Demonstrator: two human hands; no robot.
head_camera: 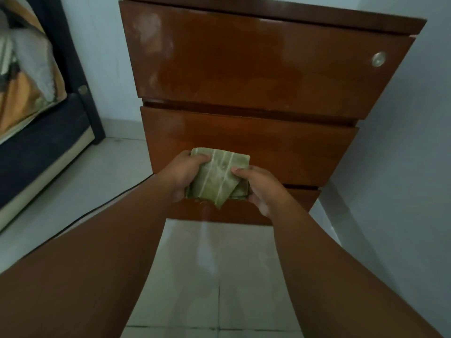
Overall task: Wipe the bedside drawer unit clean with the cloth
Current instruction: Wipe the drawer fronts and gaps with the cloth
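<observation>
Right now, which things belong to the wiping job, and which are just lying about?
For the job:
the green cloth, gripped by the left hand and right hand
the wooden drawer unit

Just there:
the bed with patterned bedding
the tiled floor

The one head-worn camera looks forward and steeply down, close to the drawer unit (256, 69) and floor (219, 264).

Premises are identified as a domestic bedroom. A wooden bedside drawer unit (256, 81) is set against a pale painted wall (402, 130), near a dark-framed bed (36, 147) on which patterned bedding (26, 89) is seen. The floor (219, 264) is laid with light tiles.
</observation>
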